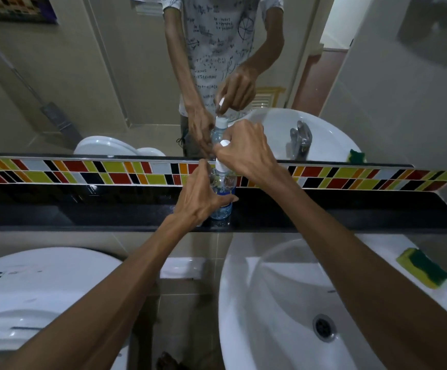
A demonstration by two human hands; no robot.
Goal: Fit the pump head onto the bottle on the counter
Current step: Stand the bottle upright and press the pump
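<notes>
Clear plastic bottle [223, 194]: upright at frame centre on the black counter ledge [83, 212], below the strip of coloured tiles [110, 172]; blue label on its lower body, base on the ledge.

Left hand [201, 194]: wrapped around the bottle's body from the left, thumb across the label, fingers curled behind; grip closed on the bottle.

Right hand [246, 153]: just above the bottle, fingers bunched downward and pinched on the white pump head [222, 162]. The pump head sits at the bottle's neck; whether it is fully seated cannot be told.

Mirror [96, 76]: upper half of frame, repeating both hands and the bottle.

White washbasin [257, 303]: lower right. Yellow-and-green sponge [421, 267]: on the basin's rim, right edge of frame, well apart from the bottle.

Toilet lid [43, 289]: lower left.
</notes>
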